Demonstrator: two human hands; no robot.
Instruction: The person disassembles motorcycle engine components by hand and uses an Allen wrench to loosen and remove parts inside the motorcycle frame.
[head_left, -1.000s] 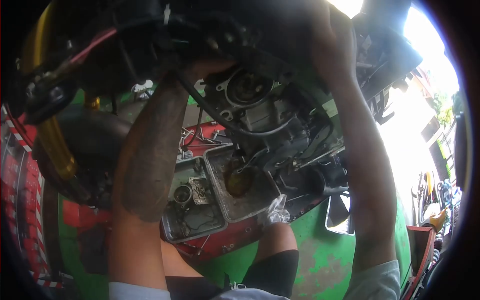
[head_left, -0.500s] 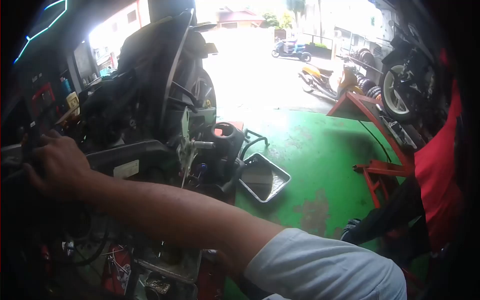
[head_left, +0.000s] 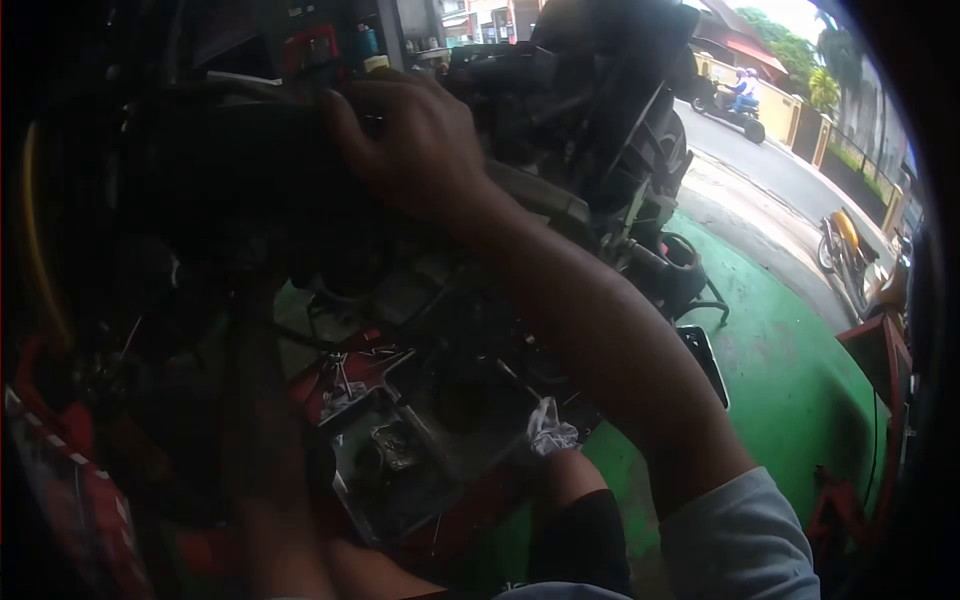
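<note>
My right hand (head_left: pixel 418 135) reaches across to the upper part of a partly stripped motorcycle (head_left: pixel 220 170), its fingers curled over a dark edge and the thumb pointing left. Deep shadow hides the exact part under the fingers. My left forearm (head_left: pixel 265 430) rises from the bottom into the darkness below the motorcycle's body; its hand cannot be made out. Beneath the motorcycle are metal trays (head_left: pixel 345 490), one holding a small metal part (head_left: pixel 395 447). Thin tools (head_left: pixel 343 385) lie on a red surface beside them. A crumpled rag (head_left: pixel 552 428) is near my knee.
A rectangular pan (head_left: pixel 712 370) lies on the green floor (head_left: pixel 770 330) at right. Beyond it stand a red metal stand (head_left: pixel 880 350) and a yellow motorcycle (head_left: pixel 845 240). Two people ride a motorcycle (head_left: pixel 740 105) on the road outside.
The view has swung left and down, so my right hand and the motorcycle appear farther right. The trays, my knee and my left forearm show more fully. My right hand stays on the motorcycle.
</note>
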